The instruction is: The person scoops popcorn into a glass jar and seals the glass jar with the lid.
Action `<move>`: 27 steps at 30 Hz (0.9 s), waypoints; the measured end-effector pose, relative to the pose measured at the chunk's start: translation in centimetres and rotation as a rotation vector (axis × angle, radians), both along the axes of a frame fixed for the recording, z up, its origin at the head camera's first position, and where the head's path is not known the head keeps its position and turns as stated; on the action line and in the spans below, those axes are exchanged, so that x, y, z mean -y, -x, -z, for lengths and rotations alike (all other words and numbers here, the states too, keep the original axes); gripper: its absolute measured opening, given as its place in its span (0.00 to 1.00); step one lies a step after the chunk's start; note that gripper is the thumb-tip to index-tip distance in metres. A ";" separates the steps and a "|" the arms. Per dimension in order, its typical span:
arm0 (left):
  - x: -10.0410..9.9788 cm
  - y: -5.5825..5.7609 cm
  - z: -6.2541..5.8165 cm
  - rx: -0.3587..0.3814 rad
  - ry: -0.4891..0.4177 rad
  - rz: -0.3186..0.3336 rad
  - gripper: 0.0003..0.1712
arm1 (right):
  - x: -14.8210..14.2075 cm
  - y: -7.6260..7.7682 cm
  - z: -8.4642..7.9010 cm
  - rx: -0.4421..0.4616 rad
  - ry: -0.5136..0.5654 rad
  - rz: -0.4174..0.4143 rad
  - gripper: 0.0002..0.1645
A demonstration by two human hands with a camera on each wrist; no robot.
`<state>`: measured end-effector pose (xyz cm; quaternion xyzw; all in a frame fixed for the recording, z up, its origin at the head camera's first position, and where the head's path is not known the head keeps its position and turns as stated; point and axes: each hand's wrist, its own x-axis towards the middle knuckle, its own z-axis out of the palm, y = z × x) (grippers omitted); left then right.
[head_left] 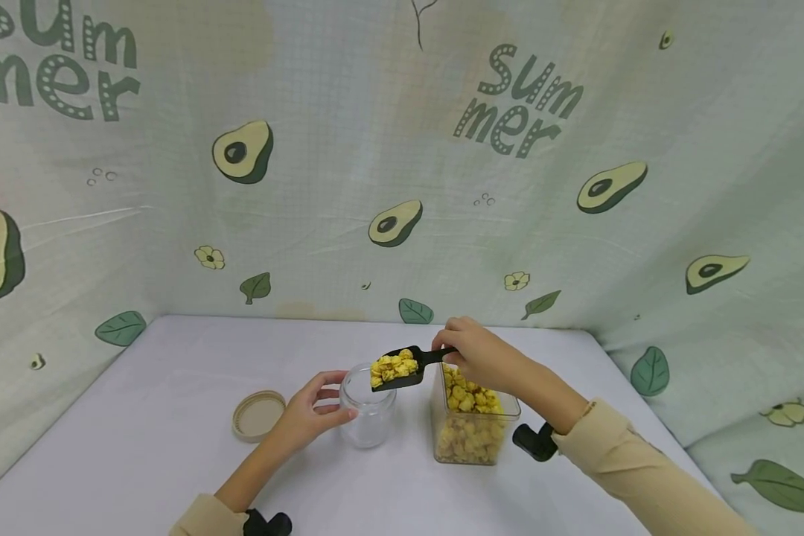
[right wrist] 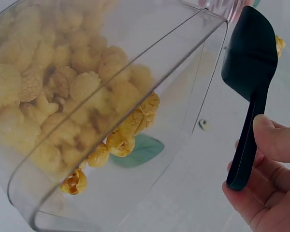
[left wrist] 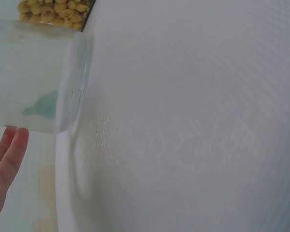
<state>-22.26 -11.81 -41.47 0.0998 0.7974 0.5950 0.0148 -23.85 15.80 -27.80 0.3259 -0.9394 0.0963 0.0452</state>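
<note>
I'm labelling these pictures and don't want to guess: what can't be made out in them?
- Left wrist view: the mouth of the jar and much of the left hand, cut off by the left edge.
- Right wrist view: most of the scooped popcorn, hidden behind the scoop.
- Head view: part of the far rim of the clear container, behind the right hand.

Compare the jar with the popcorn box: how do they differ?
The jar is round, whereas the box has flat sides and corners. The jar shows no popcorn inside, while the box holds plenty of yellow popcorn. The left hand holds the jar, but neither hand grips the box. Both are see-through and open at the top.
</note>
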 end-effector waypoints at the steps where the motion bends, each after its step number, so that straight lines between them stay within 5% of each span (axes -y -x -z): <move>1: 0.0 0.0 0.0 0.001 0.000 -0.001 0.34 | 0.2 0.0 -0.1 -0.001 -0.010 -0.004 0.09; 27: 0.0 -0.1 0.0 -0.020 -0.027 0.027 0.34 | 2.3 0.0 -1.6 -0.052 -0.214 -0.024 0.08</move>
